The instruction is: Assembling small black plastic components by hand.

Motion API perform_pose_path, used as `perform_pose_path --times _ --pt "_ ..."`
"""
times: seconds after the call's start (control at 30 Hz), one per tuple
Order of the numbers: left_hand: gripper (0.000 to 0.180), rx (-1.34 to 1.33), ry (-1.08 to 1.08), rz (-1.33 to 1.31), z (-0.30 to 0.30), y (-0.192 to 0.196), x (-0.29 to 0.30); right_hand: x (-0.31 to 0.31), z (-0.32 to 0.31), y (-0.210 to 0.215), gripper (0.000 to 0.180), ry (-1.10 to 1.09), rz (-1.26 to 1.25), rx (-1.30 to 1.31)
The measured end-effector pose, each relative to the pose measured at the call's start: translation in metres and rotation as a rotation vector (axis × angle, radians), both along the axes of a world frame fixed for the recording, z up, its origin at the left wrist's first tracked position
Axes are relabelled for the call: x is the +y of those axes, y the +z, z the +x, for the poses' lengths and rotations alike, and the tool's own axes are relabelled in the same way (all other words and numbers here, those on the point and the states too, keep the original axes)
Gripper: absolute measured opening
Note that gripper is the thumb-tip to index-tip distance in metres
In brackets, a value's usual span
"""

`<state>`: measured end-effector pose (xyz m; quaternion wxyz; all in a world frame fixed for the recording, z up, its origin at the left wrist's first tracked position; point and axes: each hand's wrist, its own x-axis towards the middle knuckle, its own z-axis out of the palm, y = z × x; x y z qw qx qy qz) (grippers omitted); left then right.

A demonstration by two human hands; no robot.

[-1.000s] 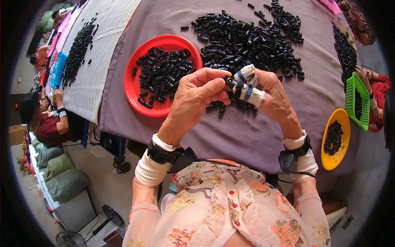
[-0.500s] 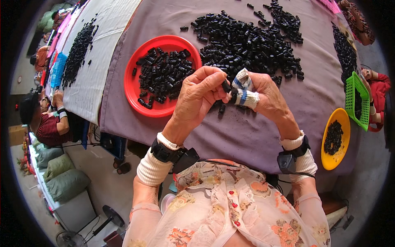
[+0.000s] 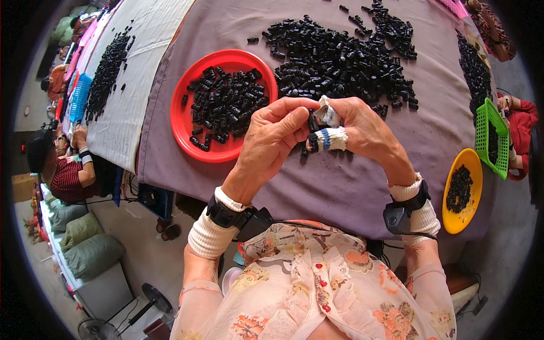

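My left hand [image 3: 266,139] pinches a small black cylindrical part [image 3: 313,121] between thumb and fingertips. From the other side my right hand [image 3: 368,127] closes on the same part, thumb and forefinger pressing at it. Those two fingers wear white knitted finger covers [image 3: 334,139] with blue stripes, dark at the thumb tip. To the left is a red round plate [image 3: 179,116] bearing many such black parts. Just beyond my hands spreads a large heap of black parts [image 3: 340,62]. Fingers partly hide the held piece, so its exact kind is unclear.
A yellow plate [image 3: 476,187] with dark bits stands at the right table edge, beside a green basket [image 3: 500,141]. People sit at both sides: a striped sleeve [image 3: 71,178] at left, a red sleeve [image 3: 524,116] at right. A blue basket [image 3: 80,96] lies at far left.
My right hand has turned and shifted slightly, its covered thumb moving left and down and its forefinger closing in over the part. The left hand keeps its pinch.
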<state>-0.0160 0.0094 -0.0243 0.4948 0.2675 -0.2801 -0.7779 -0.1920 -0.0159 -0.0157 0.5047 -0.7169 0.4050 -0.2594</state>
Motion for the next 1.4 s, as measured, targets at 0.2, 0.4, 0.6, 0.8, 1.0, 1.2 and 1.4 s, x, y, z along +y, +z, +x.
perform_pose_path --times 0.2,0.4,0.6,0.8,1.0,1.2,1.4 --pt "0.02 -0.037 -0.011 -0.047 0.004 -0.001 0.0 0.0 0.001 0.003 0.04 0.025 0.052 -0.017" --pt "0.019 -0.029 -0.033 -0.089 0.005 -0.001 -0.002 0.001 0.002 0.003 0.042 0.036 0.061 -0.013" --pt "0.019 -0.014 -0.052 -0.072 0.005 0.001 -0.001 0.003 0.003 0.009 0.042 0.035 0.042 0.03" --pt "0.019 -0.058 -0.042 -0.075 0.004 -0.001 0.0 0.004 0.002 0.003 0.037 0.065 0.024 0.041" --pt "0.018 -0.034 -0.027 -0.055 0.005 0.001 -0.002 0.004 0.003 0.008 0.034 0.047 0.022 -0.005" --pt "0.019 0.013 -0.069 -0.022 0.007 -0.003 -0.002 0.0 0.003 0.013 0.039 0.006 0.011 -0.024" --pt "0.017 -0.009 -0.046 0.011 0.005 0.004 -0.001 0.0 0.003 0.012 0.043 0.032 0.049 0.0"
